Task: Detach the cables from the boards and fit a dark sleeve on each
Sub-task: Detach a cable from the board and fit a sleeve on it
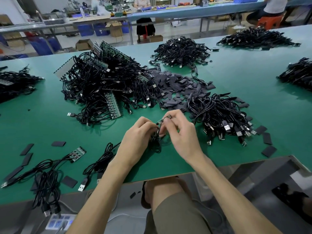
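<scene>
The person wears olive-brown shorts [179, 215], forearms [224, 181] bare.

Left hand [137, 137] hides part of gripped cable [156, 144]; right-edge pile [298, 73] cropped; small part [166, 117] at right fingers [177, 116] blurred.

Bare mat [50, 125] lies open leftward (cable heaps [104, 85] crowd ahead).

No legible text on boards [114, 105], cables [219, 115] or sleeves [177, 85].
</scene>
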{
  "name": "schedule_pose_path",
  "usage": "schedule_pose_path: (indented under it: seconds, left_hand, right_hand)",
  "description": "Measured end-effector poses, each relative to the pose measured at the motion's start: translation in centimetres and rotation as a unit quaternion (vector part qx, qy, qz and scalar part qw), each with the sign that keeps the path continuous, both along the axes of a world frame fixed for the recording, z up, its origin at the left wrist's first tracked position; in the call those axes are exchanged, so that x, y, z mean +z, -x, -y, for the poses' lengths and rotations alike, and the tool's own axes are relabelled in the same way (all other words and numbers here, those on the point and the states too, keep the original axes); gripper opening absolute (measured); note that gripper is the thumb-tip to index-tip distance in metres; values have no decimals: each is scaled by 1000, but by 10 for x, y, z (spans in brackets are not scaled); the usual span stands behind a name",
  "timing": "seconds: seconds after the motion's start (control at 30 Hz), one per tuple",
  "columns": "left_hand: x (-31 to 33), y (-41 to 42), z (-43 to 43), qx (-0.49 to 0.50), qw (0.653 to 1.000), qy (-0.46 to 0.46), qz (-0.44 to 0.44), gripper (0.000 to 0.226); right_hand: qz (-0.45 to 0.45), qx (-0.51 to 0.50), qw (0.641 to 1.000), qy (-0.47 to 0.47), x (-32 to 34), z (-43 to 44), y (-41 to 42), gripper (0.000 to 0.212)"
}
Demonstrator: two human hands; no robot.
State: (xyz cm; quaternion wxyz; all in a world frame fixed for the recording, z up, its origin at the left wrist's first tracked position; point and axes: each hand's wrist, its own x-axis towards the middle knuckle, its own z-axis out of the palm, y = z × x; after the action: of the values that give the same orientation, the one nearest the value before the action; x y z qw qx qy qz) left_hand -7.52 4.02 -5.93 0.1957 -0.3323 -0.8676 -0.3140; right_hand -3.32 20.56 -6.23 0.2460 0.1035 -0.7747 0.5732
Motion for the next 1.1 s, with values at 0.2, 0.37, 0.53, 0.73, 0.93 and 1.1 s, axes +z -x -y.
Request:
schedule_pose_path:
  seconds: [0.2, 0.37, 0.53, 0.73, 0.93, 1.1]
  left_hand:
    - [2, 0, 3, 60, 997, -43, 25, 12]
    - [1, 4, 3, 188, 979, -77, 20, 16]
    - [-2, 11, 10, 288, 950, -108, 57, 19]
    - [-3, 16, 18, 339, 926, -139, 95, 15]
    - [0, 16, 14, 378, 918, -71, 94, 38]
    - [5, 6, 9, 280, 953, -91, -69, 50]
  right_hand:
    - [-123, -46, 956, -263, 0, 12, -10, 21]
    - [-113, -30, 974, -194, 3, 10, -12, 26]
    - [-40, -54, 997, -46, 6, 4, -8, 10]
    - [-16, -41, 995, 85, 3, -1, -1, 12]
    - [28, 1, 985, 168, 4, -6, 2, 11]
    - [43, -10, 977, 207, 3, -9, 4, 13]
